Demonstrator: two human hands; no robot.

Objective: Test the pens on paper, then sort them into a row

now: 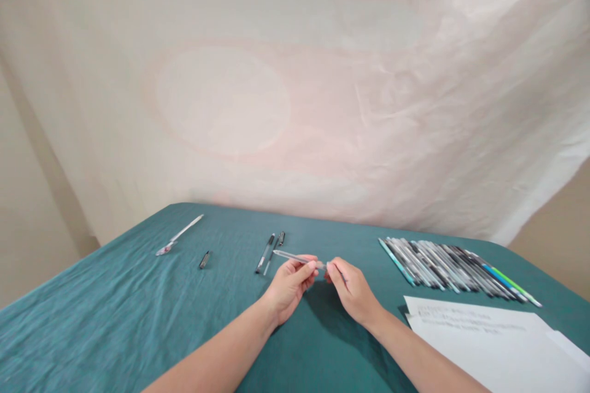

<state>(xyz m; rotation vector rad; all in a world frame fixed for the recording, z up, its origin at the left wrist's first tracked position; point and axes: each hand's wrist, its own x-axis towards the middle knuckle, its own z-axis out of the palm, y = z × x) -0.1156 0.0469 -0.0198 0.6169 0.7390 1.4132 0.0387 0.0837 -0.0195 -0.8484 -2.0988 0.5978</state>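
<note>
1. The left hand [289, 290] has its thumb and fingers closed around a clear pen [293, 256], whose pale end sticks out leftward and away past them
2. The right hand [351, 290] has its fingers pinched at the pen's other end, just beside the left fingertips; which part lies inside that pinch is too covered to tell
3. The pen is above the table [138, 325], between the two hands
4. To work it well, both pinches probably want to be close together and in line, so that any pull or twist runs along the barrel and does not bend it
5. A light hold suits so slim a tube; squeezing hard could make it slip
6. Left of and beyond the fingers lie a dark-ended pen barrel [265, 253], a thin refill [271, 258] and a black cap [281, 238], best not brushed by the left wrist
</note>
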